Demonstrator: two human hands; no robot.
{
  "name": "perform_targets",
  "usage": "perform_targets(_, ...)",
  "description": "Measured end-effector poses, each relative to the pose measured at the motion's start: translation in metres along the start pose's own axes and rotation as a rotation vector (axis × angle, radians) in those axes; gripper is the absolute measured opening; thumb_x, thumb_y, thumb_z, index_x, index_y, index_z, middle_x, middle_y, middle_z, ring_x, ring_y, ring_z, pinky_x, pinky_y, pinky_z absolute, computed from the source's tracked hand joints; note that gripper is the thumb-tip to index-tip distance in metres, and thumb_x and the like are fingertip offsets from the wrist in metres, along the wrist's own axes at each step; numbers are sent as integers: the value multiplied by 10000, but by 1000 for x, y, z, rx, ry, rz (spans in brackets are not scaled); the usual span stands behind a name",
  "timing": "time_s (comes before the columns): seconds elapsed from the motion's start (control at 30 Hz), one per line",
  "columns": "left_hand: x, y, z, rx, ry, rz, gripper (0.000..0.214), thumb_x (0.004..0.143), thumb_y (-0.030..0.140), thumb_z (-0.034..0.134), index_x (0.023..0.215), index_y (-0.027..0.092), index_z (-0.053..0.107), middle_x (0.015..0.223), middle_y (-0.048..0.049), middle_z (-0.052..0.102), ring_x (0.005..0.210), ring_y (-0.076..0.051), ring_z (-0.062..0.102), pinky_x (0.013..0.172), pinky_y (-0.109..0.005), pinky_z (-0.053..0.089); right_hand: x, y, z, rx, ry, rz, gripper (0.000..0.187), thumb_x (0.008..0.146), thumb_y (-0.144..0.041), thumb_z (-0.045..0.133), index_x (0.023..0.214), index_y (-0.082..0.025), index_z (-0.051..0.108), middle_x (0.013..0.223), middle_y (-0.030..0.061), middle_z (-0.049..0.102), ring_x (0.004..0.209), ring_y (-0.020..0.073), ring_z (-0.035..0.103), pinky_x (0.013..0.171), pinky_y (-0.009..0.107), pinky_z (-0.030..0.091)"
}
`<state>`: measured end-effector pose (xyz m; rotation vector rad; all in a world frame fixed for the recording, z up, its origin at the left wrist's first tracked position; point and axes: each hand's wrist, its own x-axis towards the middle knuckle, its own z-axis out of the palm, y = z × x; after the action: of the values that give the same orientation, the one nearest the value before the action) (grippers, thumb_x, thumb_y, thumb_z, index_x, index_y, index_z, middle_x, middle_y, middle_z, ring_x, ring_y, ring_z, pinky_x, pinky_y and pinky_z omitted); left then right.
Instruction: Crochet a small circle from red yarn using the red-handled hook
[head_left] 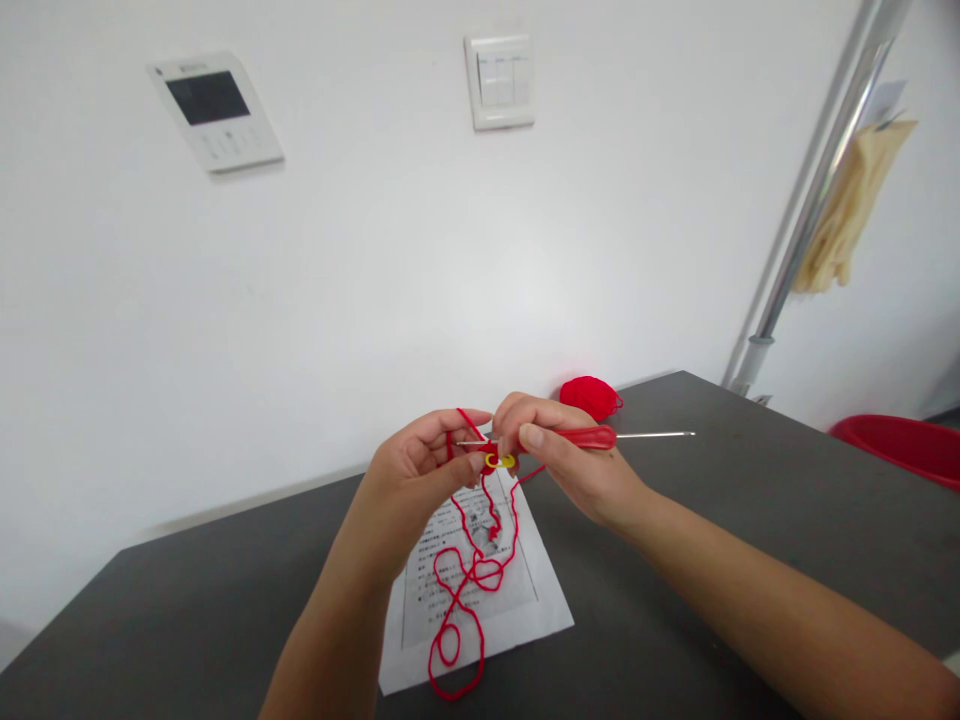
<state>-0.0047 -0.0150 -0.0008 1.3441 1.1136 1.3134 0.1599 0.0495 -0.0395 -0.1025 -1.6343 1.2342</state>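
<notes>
My right hand grips a crochet hook with a red handle and a metal shaft at each end. Its left tip reaches over to my left hand. Between thumb and fingers, my left hand pinches a small piece of red crochet work, mostly hidden by the fingers. A strand of red yarn runs over the left index finger. A yellow stitch marker hangs at the work, between the two hands. Loose red yarn trails down in loops over a printed sheet.
A red yarn ball lies on the dark table by the white wall. To the right are a metal pole, a hanging yellowish glove and a red rounded object. A wall switch and panel are higher up.
</notes>
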Motion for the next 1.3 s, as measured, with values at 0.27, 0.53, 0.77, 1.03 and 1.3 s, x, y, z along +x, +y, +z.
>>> perform_targets(0.27, 1, 0, -1, 21, 4, -1, 302, 709, 244, 817, 998, 177, 761, 801, -48, 747, 751, -176, 658, 701, -293, 514, 0, -1, 0, -12, 6, 10, 365, 930, -527, 613, 749, -212, 652, 786, 10, 577, 722, 149, 530, 670, 292, 427)
perform_targets(0.53, 1, 0, 0, 7, -6, -8, 293, 711, 234, 816, 994, 185, 761, 784, -34, 732, 750, -170, 654, 705, -287, 503, 0, -2, 1, 16, 4, 8, 345, 928, -506, 627, 758, -209, 667, 791, 9, 579, 710, 140, 531, 667, 286, 436)
perform_targets(0.77, 1, 0, 0, -1, 3, -12, 292, 696, 232, 820, 978, 185, 761, 760, -25, 719, 730, -167, 642, 690, -286, 492, 0, -2, 1, 18, -3, 12, 341, 935, -501, 622, 765, -209, 662, 796, 5, 574, 717, 138, 530, 678, 287, 424)
perform_targets(1.03, 2, 0, 0, -22, -9, -10, 284, 694, 215, 822, 970, 184, 760, 748, -12, 716, 714, -145, 639, 676, -257, 489, 0, -1, 1, 22, -9, 5, 328, 938, -486, 624, 774, -205, 664, 800, 5, 578, 722, 137, 537, 680, 280, 427)
perform_targets(1.3, 1, -1, -3, -31, -39, 0, 264, 744, 218, 809, 1002, 195, 758, 781, -8, 726, 741, -127, 642, 698, -235, 496, -1, 0, 0, 60, -9, 31, 126, 893, -316, 698, 827, -210, 680, 843, -3, 590, 732, 124, 538, 657, 255, 414)
